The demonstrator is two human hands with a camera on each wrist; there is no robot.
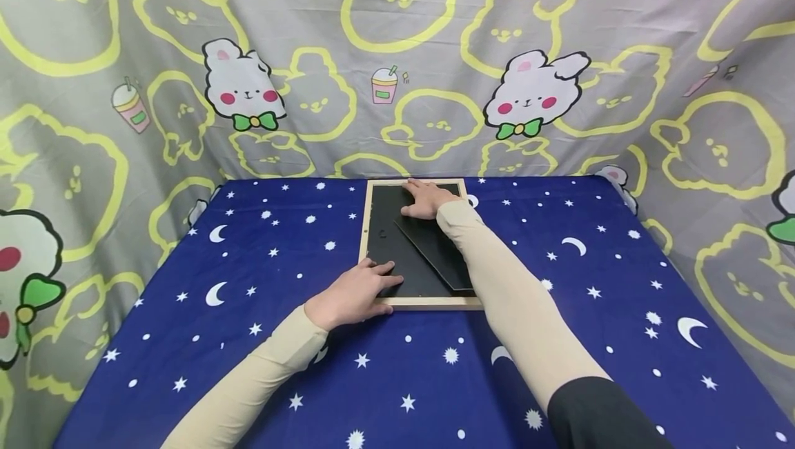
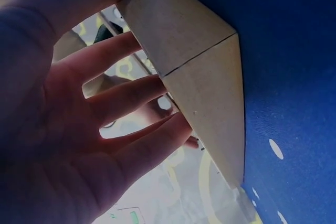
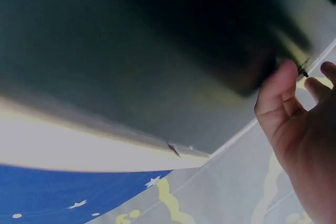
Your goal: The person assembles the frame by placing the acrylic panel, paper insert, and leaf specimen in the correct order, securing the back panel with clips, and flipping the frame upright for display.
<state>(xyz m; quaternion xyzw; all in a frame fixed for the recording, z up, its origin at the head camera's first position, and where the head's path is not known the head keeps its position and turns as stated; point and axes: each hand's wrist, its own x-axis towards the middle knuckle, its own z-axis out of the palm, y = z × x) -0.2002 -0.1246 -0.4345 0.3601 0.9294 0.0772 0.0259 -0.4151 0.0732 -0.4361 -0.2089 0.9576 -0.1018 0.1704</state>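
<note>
Picture frame [image 1: 428,303], one: pale wood, one black backing [image 1: 388,263], one black flap [image 1: 442,249], lying back upward on blue cloth [image 1: 279,276]. Right sleeve [image 1: 515,297] hides part of its right side. Two hands: left hand [image 1: 357,294], fingers spread over near-left corner, ungrasping; right hand [image 1: 428,199] at far edge, grip unclear.

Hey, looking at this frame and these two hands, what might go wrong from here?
The black flap slants under the line of the right sleeve; a lowered arm might bend it. The wooden frame lies on blue cloth, so uneven pushing could slide it or rumple the cloth. A small dark tab near the right hand might nick a finger.
</note>
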